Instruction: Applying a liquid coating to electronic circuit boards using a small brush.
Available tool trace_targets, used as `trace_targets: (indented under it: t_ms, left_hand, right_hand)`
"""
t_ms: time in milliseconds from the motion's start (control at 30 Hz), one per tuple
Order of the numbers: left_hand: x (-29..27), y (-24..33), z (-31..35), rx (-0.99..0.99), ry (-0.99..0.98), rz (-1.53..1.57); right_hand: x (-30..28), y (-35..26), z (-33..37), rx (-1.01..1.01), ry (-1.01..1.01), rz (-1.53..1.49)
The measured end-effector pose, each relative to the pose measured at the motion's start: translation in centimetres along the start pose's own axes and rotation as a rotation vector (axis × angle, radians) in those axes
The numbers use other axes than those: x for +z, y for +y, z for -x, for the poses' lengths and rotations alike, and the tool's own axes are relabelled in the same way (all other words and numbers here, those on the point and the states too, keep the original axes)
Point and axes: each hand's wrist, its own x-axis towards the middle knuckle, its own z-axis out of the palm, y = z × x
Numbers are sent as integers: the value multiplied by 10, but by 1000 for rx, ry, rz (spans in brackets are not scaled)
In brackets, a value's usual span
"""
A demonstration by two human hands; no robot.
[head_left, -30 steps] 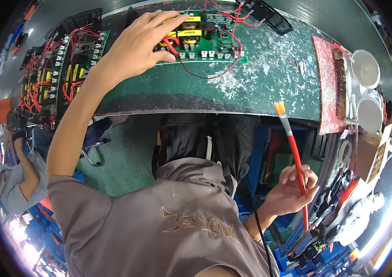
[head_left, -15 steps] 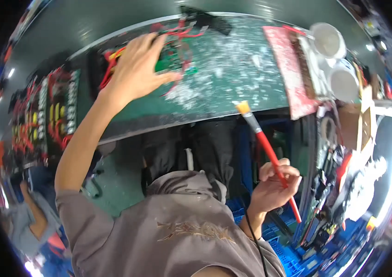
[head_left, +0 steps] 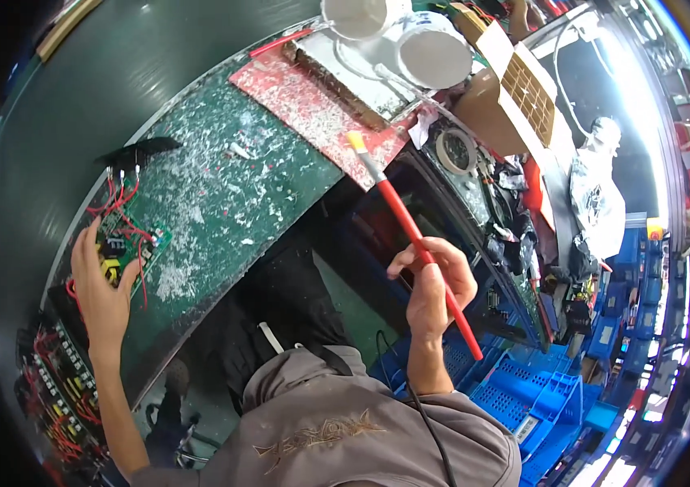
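My right hand [head_left: 440,284] grips a paintbrush [head_left: 400,209] by its red handle. The pale yellow bristles point away from me, in line with the near part of a red, white-smeared board [head_left: 312,114]. Over at the left, my left hand [head_left: 104,296] lies with thumb and fingers apart around one end of a green circuit board [head_left: 157,235]. Part of that board is hidden under the hand. Red wires [head_left: 122,197] with pale connectors run from it to a black flat piece [head_left: 139,152] at the bench's far edge.
On the red board rests a tray [head_left: 353,69] with white residue, beside two white tubs [head_left: 434,58]. White flecks cover the green bench [head_left: 239,174]. A cardboard box [head_left: 491,109] and tape roll [head_left: 455,151] stand right; blue crates [head_left: 528,394] lie below; more wired boards [head_left: 61,390] sit left.
The view has swung to the right. The brush has shifted right, from the bench's front edge to the red board. My left hand stays at the circuit board.
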Motion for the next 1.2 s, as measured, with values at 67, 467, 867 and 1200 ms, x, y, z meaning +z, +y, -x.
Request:
trace_targets:
  t_ms: [67,467,867,1200]
  left_hand:
    - [-8,-5,12,65,42,-88]
    - [-11,-25,64,229,222,17]
    - [-14,-14,71,28,-43,-224]
    - [-12,-14,71,75,-12,-168]
  right_hand:
    - [-11,0,-11,-43,60,90]
    - [-29,30,-160,-302,192,640]
    - [-1,39,-178,-351,-140,708]
    - [-1,44,-186,-429,-207,871]
